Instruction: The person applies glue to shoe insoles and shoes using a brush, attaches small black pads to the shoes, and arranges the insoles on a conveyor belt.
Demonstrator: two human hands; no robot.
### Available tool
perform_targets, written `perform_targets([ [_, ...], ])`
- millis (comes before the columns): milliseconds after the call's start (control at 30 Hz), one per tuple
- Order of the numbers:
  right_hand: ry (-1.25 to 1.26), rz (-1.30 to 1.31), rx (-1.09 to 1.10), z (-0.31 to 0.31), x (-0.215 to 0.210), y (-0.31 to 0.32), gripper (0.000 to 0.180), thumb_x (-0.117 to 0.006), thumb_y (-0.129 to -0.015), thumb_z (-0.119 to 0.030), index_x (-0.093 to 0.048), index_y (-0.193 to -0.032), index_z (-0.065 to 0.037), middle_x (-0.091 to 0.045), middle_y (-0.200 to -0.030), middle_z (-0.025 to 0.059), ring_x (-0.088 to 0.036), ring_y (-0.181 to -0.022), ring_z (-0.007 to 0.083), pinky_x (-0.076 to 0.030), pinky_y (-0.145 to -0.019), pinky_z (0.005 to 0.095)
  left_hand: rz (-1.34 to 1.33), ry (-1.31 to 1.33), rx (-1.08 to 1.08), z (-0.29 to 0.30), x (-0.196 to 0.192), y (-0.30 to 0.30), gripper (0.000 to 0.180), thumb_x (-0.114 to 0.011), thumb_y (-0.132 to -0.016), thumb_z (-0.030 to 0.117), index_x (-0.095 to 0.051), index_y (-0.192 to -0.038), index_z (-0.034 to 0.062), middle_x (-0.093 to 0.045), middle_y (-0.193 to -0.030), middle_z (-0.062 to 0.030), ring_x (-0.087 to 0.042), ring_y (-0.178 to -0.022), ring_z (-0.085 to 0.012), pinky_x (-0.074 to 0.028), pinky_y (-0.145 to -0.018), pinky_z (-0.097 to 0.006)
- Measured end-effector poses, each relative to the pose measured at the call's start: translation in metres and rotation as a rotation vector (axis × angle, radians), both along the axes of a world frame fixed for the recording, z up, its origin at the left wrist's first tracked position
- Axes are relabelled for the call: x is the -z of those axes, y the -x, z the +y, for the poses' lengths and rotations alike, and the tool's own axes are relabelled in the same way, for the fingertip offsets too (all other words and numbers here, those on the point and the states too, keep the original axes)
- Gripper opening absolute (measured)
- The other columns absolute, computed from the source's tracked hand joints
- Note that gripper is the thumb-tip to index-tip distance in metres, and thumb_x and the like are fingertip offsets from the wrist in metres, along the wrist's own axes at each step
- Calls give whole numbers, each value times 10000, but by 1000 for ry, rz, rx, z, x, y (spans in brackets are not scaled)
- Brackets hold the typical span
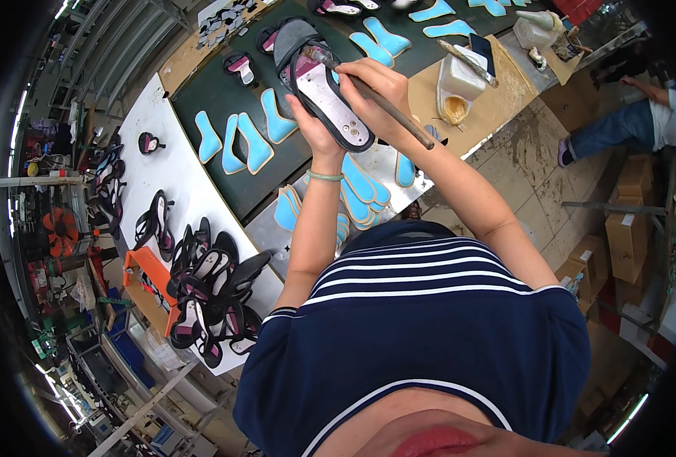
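Tabletop (243, 190), dark green, spreads beneath the sandal (330, 107), held above it by the left hand (315, 137), which grasps the sole's edge. The sandal looks light, stiff-soled and soft-strapped, so that edge seems the surest hold; the right hand (384, 90) clasps a slim brush (410, 128), tip at the insole's front.

- The left forearm (313, 228) reached forward, nearly upright in view, with the left wrist (328, 161) roughly straight.
- The left hand (313, 131) was cupped in a supporting hold, thumb raised, most of its other fingers hidden.
- The right forearm (464, 186) slanted forward and inward from a bent elbow.
- The right hand (378, 93) pinched with curled fingers, close beside the left.
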State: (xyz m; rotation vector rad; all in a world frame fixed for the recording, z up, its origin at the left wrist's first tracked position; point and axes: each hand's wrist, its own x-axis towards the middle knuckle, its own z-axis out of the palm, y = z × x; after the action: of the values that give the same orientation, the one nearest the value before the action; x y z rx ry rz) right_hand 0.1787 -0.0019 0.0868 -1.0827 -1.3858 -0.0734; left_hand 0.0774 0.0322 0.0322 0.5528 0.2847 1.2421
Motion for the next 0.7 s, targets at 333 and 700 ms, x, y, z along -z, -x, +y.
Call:
perform_targets([
  [333, -11, -1, 51, -1, 1, 7, 130, -651, -751, 34, -641, -881, 30, -630, -757, 125, -629, -636, 239, -506, -581, 297, 32, -44, -23, -2, 3, -3, 653, -193, -986, 549, -406, -1367, 63, -497, -1338, -95, -488, -1219, -255, -368, -1043, -371],
  [700, 24, -25, 69, -2, 2, 17, 135, -659, -790, 10, -626, -919, 30, -620, -798, 139, -633, -672, 268, -514, -600, 320, 4, -3, -96, -6, 2, -6, 594, -215, -993, 512, -470, -1296, 70, -539, -1269, -74, -518, -1168, -226, -389, -1008, -353],
])
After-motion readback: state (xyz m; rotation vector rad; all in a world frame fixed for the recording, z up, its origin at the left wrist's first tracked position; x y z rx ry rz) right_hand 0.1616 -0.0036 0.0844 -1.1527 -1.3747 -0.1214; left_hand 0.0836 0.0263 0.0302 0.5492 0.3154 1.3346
